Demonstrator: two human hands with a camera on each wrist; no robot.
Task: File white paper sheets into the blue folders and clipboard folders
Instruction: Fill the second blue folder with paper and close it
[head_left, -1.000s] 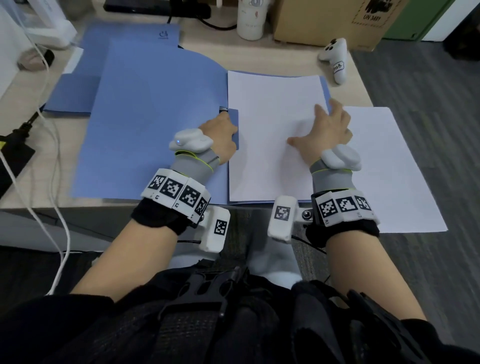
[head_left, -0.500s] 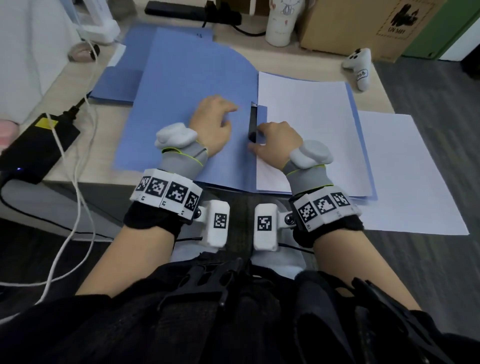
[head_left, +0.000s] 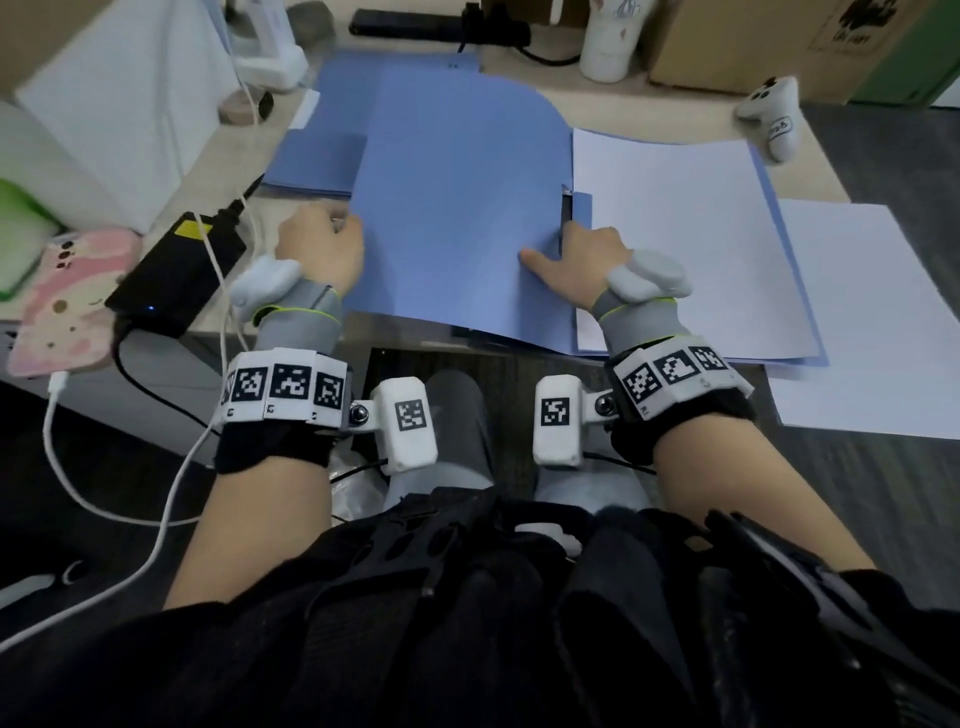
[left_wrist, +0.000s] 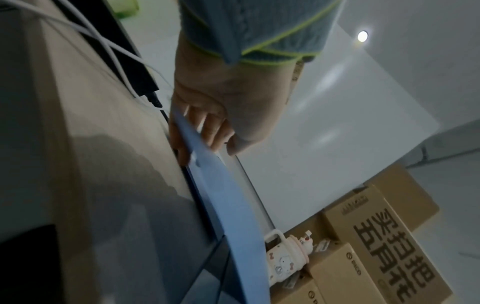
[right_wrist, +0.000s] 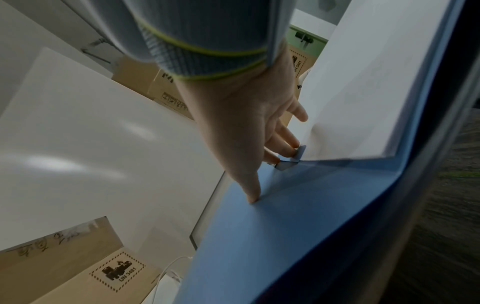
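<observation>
The left hand (head_left: 321, 248) has its fingers (left_wrist: 182, 142) curled round the left edge of the blue folder's cover (head_left: 457, 218), fingertips under the flap and thumb on top, lifting that edge slightly off the desk (head_left: 244, 171). At three o'clock from it, across the cover, the right hand (head_left: 587, 265) lies flat and relaxed at the folder's spine; its thumb (right_wrist: 250, 185) presses down on the blue cover, while the other fingers (right_wrist: 283, 142) reach to the small blue clip tab (head_left: 579, 213) at the left margin of the white paper sheet (head_left: 680, 234). That sheet lies inside the open folder on its right half, at three o'clock from the spine. More white sheets (head_left: 872, 322) lie further out at three o'clock, jutting past the desk edge. A second blue folder (head_left: 332, 150) lies partly under the cover at eleven o'clock. Beyond the left hand, at nine o'clock, sit a black power adapter (head_left: 179, 270) with white cables (head_left: 171, 478) and a pink phone (head_left: 67, 301). At twelve o'clock stand a white mug (head_left: 610, 41) and a cardboard box (head_left: 769, 47); a white controller (head_left: 774, 117) rests at two o'clock.
</observation>
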